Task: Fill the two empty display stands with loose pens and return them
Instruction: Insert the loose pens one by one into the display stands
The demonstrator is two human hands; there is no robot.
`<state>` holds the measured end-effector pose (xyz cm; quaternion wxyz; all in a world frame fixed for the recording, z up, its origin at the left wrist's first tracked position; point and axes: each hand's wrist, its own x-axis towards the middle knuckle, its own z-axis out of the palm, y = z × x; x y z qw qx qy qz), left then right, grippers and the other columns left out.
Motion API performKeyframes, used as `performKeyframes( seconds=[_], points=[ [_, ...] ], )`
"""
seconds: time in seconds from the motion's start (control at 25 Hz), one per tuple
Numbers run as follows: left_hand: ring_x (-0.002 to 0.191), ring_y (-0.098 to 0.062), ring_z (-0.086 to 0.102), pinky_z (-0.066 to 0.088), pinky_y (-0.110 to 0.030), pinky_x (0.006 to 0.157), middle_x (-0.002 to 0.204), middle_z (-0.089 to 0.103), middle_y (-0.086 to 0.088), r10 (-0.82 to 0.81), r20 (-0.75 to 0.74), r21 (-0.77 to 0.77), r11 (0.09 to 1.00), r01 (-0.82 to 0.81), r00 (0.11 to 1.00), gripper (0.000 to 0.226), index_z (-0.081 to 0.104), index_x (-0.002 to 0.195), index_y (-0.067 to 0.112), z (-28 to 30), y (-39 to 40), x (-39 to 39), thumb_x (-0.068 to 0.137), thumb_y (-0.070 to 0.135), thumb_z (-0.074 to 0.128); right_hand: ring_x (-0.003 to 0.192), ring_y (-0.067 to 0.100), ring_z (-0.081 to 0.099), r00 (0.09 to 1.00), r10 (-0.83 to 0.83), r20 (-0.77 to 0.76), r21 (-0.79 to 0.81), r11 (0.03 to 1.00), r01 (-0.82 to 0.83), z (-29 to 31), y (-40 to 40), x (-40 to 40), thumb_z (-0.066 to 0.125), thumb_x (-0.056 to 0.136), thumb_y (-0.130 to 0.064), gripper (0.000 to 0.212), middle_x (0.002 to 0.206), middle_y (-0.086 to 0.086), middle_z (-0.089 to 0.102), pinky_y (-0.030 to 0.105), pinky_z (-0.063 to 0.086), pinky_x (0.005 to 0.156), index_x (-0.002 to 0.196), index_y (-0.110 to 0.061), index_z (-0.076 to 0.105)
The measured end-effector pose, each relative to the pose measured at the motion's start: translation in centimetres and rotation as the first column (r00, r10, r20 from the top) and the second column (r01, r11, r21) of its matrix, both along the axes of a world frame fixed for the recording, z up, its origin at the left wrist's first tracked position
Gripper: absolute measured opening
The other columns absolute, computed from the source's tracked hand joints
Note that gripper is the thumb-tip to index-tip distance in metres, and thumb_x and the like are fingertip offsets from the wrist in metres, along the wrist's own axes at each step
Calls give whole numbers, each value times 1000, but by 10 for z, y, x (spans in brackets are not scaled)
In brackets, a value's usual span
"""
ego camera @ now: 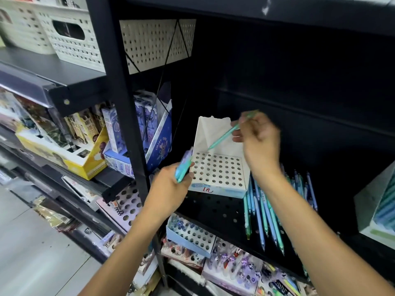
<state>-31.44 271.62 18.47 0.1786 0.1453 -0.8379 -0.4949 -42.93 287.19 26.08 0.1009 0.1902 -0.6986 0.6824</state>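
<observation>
Shelf (213, 212) of black perforated metal carries my white cardboard display stand (218, 174), its hole grid empty. My right hand (259, 142) pinches one slim mint-green pen (224, 134) between thumb and fingertips, tip slanted down over the stand's back row, though I cannot tell whether it touches. My left hand (171, 186) curls around a small bundle of teal pens (184, 165) at the stand's left edge. Loose blue and green pens (265, 212) lie heaped just right of the stand.
</observation>
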Motion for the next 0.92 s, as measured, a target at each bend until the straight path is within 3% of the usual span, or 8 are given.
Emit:
performKeyframes(
  seconds=[0.12, 0.24, 0.36, 0.44, 0.56, 0.68, 0.8, 0.92],
  points=[
    [41, -12, 36, 32, -25, 44, 56, 48, 0, 7, 104, -219, 976, 16, 995, 16, 70, 100, 12, -12, -1, -8, 96, 25, 62, 85, 19, 67, 995, 48, -93, 262, 965, -22, -19, -25, -3, 45, 103, -12, 16, 101, -3, 69, 42, 58, 80, 114, -16, 56],
    [37, -11, 32, 26, -22, 41, 49, 42, 6, -17, 122, -182, 983, 39, 992, 14, 73, 98, 14, -15, -2, -2, 96, 23, 62, 88, 29, 67, 988, 100, -118, 417, 908, -42, -26, -37, -6, 41, 105, -20, 21, 105, -1, 69, 47, 55, 79, 122, -15, 53],
    [34, -11, 31, 25, -20, 41, 40, 35, 8, -46, 137, -139, 988, 65, 990, 12, 74, 96, 18, -16, -6, 1, 96, 22, 62, 93, 32, 67, 980, 158, -122, 524, 849, -72, -30, -40, -10, 39, 106, -20, 23, 111, -1, 67, 44, 55, 70, 125, -14, 50],
    [35, -10, 34, 28, -22, 41, 46, 42, 8, -55, 149, -151, 985, 78, 987, 15, 74, 97, 15, -17, -7, 1, 97, 22, 61, 90, 23, 67, 975, 197, -99, 578, 809, -105, -26, -43, -14, 37, 106, -20, 24, 115, 2, 66, 36, 54, 65, 127, -14, 48],
    [37, -7, 38, 35, -22, 43, 56, 60, 9, -84, 147, -115, 988, 101, 986, 17, 76, 102, 23, -17, -6, 2, 97, 22, 60, 63, 7, 53, 970, 236, -60, 672, 728, -136, -17, -51, -17, 34, 106, -15, 25, 103, 4, 62, 21, 38, 53, 126, -14, 49],
    [35, -8, 34, 31, -20, 43, 43, 43, 11, -100, 139, -109, 987, 115, 985, 17, 76, 102, 21, -18, -6, 4, 97, 20, 61, 59, 19, 52, 970, 213, -119, 683, 727, -76, -22, -56, -13, 35, 104, -12, 25, 87, 12, 63, 34, 41, 53, 123, -10, 50],
    [37, -7, 34, 33, -20, 45, 45, 42, 12, -108, 126, -80, 990, 119, 986, 15, 76, 101, 23, -14, -7, 4, 96, 21, 62, 66, 30, 57, 978, 132, -161, 665, 747, 9, -30, -61, -9, 40, 103, -16, 21, 79, 12, 63, 42, 48, 60, 112, -6, 56],
    [50, -1, 49, 39, -12, 51, 66, 60, 11, -140, 37, 201, 971, 130, 989, 8, 73, 94, 17, -3, -5, 8, 95, 18, 66, 70, 21, 63, 969, -17, -245, 604, 779, 166, -29, -55, -3, 51, 101, -25, 18, 81, 2, 70, 37, 51, 69, 104, -11, 63]
  ],
)
